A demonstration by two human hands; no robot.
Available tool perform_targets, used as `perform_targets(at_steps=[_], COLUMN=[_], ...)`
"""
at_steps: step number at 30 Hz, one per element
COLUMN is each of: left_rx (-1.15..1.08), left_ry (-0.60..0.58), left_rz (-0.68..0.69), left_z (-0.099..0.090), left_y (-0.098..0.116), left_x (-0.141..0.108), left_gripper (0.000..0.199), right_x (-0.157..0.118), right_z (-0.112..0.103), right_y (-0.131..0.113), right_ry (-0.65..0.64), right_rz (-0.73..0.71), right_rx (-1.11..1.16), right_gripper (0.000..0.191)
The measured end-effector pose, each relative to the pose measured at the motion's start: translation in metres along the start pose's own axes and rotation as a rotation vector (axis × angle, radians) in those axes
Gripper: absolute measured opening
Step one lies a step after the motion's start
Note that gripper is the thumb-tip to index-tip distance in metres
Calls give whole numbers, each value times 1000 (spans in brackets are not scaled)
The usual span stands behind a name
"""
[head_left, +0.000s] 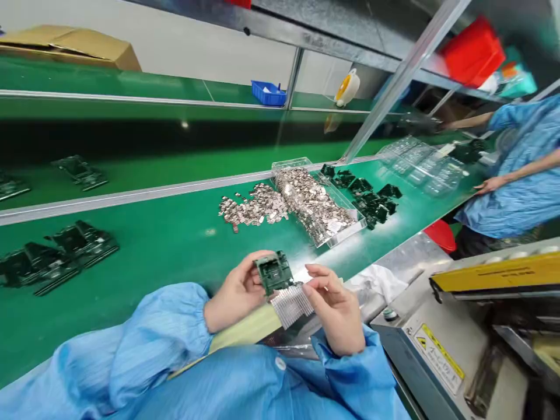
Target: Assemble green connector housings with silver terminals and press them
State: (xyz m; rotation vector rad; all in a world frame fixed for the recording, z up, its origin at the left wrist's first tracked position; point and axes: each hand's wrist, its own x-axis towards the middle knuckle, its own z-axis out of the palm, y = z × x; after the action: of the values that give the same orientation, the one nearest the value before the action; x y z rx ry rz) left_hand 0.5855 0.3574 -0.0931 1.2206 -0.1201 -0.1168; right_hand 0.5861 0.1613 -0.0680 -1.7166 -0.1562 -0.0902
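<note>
Your left hand (pixel 240 293) has the green circuit board (pixel 275 273) clamped by its left edge, above the surface (pixel 175 245). Board's between your hands; right hand (pixel 333 304) fingertips at its lower-right corner, can't tell if gripping. Clear tray (pixel 350 231) of metal parts (pixel 310 198) beyond.

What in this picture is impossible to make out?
In the head view:
Green board: its back, turned away.
Left hand: some fingertips, behind the board.
Right hand: whether it pinches anything, too small.
Metal pieces: markings, too small.
Co-worker: head, cut off by the edge.
</note>
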Motion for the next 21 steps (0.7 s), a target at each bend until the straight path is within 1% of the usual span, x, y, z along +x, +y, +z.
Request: perform_targets(at_steps=[2, 8, 14, 17, 21], left_rx=[16, 182, 330, 380, 482], left_ry=[-48, -117, -153, -179, -190], left_rz=[8, 33, -6, 25, 111], left_z=[0, -9, -12, -13, -14], left_y=[-1, 0, -1, -2, -3], left_x=[-3, -10, -13, -14, -16], left_gripper=[56, 48, 48, 45, 36], right_x=[-4, -7, -8, -10, -13], right_z=[4, 25, 33, 35, 38], right_y=[1, 1, 3, 5, 8], right_ry=[-14, -48, -51, -40, -15], right_rz=[13, -21, -27, -32, -39], right_rx=[-33, -115, -177, -190, -191], right_gripper=[9, 9, 10, 10, 12])
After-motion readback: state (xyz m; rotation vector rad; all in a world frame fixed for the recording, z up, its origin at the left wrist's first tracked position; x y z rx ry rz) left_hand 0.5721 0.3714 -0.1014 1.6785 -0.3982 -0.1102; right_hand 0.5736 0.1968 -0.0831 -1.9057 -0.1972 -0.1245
